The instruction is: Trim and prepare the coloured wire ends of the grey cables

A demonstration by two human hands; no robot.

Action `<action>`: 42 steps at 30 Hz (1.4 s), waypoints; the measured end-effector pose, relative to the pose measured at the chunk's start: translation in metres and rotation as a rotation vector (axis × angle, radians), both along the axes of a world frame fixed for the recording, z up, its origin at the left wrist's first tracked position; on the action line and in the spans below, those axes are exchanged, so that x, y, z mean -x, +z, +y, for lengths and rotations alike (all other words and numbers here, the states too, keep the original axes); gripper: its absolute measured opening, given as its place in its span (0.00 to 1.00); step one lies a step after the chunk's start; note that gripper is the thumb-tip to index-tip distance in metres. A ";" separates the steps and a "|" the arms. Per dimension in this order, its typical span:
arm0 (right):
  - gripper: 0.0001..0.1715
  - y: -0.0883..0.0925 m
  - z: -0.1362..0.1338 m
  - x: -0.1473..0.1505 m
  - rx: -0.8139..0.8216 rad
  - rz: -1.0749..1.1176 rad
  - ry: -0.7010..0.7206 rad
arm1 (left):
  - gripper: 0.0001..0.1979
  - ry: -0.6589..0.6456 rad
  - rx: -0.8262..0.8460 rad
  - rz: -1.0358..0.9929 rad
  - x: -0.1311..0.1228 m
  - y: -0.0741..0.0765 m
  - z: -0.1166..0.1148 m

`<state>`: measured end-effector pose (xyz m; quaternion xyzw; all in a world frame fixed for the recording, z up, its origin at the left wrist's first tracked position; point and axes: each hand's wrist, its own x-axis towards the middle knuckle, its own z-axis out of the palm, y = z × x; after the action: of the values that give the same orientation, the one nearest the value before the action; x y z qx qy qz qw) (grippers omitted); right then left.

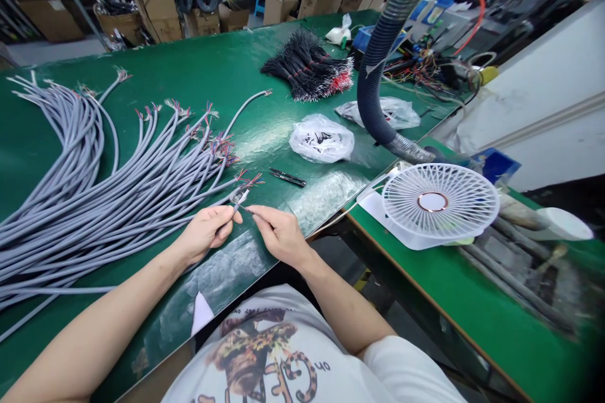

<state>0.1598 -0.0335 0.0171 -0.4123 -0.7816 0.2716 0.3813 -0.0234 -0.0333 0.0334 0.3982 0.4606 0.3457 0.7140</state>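
Note:
My left hand (210, 230) is closed round the end of a grey cable, whose stripped tip (240, 195) shows a whitish core just above the fingers. Close to its right, my right hand (278, 232) pinches a thin dark strand that runs across to the cable end. Many grey cables (127, 214) lie fanned out to the left, with red, blue and white wire ends (222, 148) bared. A pair of black thread snips (287, 177) rests on the green table (255, 138) just beyond my hands.
A bundle of black wires (307, 66) lies farther back, near a plastic bag of small dark parts (322, 138) and a second bag (387, 112). A dark flexible duct (373, 75) hangs down at right. A white fan (439, 204) stands on the lower green bench (425, 283).

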 end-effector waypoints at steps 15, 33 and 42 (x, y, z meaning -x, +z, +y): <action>0.15 -0.004 0.003 -0.050 -0.001 0.181 -0.137 | 0.21 -0.055 -0.346 0.421 -0.011 -0.014 -0.008; 0.15 -0.027 0.028 -0.058 0.146 0.105 0.100 | 0.16 0.252 -0.360 0.480 -0.025 -0.009 -0.014; 0.13 -0.028 0.026 -0.154 -0.049 -0.200 -0.301 | 0.10 0.689 -0.623 0.219 0.005 0.038 -0.056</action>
<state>0.3139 -0.0075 -0.0113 -0.5402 -0.7515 0.1498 0.3480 -0.0284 -0.0897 0.0712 0.4516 0.5129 0.6397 0.3518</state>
